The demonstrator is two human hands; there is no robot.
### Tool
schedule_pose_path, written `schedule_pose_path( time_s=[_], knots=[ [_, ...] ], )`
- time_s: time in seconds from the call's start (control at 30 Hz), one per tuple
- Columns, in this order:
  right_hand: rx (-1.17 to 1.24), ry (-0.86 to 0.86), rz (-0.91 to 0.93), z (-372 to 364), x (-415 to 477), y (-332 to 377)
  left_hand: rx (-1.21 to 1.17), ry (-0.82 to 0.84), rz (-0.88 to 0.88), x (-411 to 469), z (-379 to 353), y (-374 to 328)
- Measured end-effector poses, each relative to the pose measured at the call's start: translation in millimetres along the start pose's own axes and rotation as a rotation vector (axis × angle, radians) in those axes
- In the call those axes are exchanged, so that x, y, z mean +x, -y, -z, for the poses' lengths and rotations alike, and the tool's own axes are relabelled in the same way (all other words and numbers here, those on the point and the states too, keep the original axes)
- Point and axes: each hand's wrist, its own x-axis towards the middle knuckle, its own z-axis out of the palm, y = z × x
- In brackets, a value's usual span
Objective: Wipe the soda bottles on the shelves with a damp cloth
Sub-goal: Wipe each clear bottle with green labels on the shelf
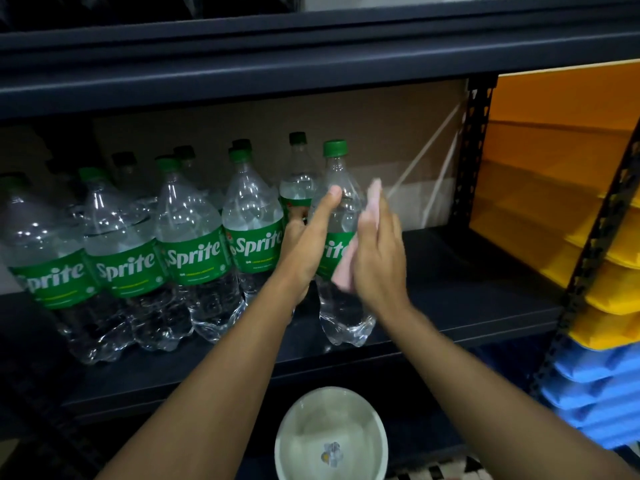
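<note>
Several clear Sprite bottles (194, 251) with green labels and caps stand in rows on a dark shelf (450, 299). One bottle (337, 306) stands apart at the right end of the row. My left hand (308, 247) holds its left side, thumb up along the neck, fingers hidden behind it. My right hand (377, 258) presses a pale pink cloth (346, 271) flat against the bottle's right side, fingers straight and a little blurred.
A white bowl (330, 434) with liquid sits below the shelf, between my forearms. Stacked yellow bins (609, 258) and blue bins (595, 393) fill the rack on the right. A perforated upright post (474, 147) bounds the shelf. Cardboard backs the shelf.
</note>
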Motion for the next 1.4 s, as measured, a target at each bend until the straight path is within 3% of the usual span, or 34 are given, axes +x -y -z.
schedule_pose_path(
  time_s=[0.17, 0.27, 0.43, 0.53, 0.73, 0.93, 1.17, 1.3, 1.4],
  knots=[
    [0.035, 0.114, -0.049, 9, 54, 44, -0.064, 0.028, 0.065, -5, -1, -4],
    [0.023, 0.020, -0.011, -2, 47, 34, -0.121, 0.048, 0.041, -8, -3, -5],
    [-0.042, -0.174, 0.205, -18, -3, -7, -0.049, -0.004, 0.026, -5, -3, 1],
    [-0.012, -0.164, 0.128, -27, -43, -47, -0.087, -0.057, 0.090, 0, -3, 4],
    [-0.029, -0.006, -0.030, -16, -91, -87, -0.156, 0.028, 0.037, 6, -1, 12],
    [-0.023, 0.001, 0.009, -2, -37, -41, -0.106, 0.095, -0.001, 9, -2, 14],
    [-0.053, 0.093, 0.014, 11, 55, 44, -0.091, 0.022, 0.014, 4, -5, 16],
    [-0.009, 0.087, -0.017, 11, 66, 44, -0.138, 0.014, 0.020, 6, -7, 22],
    [0.076, -0.011, 0.040, -1, 49, 19, -0.211, -0.006, 0.015, 7, -11, 24]
  ],
)
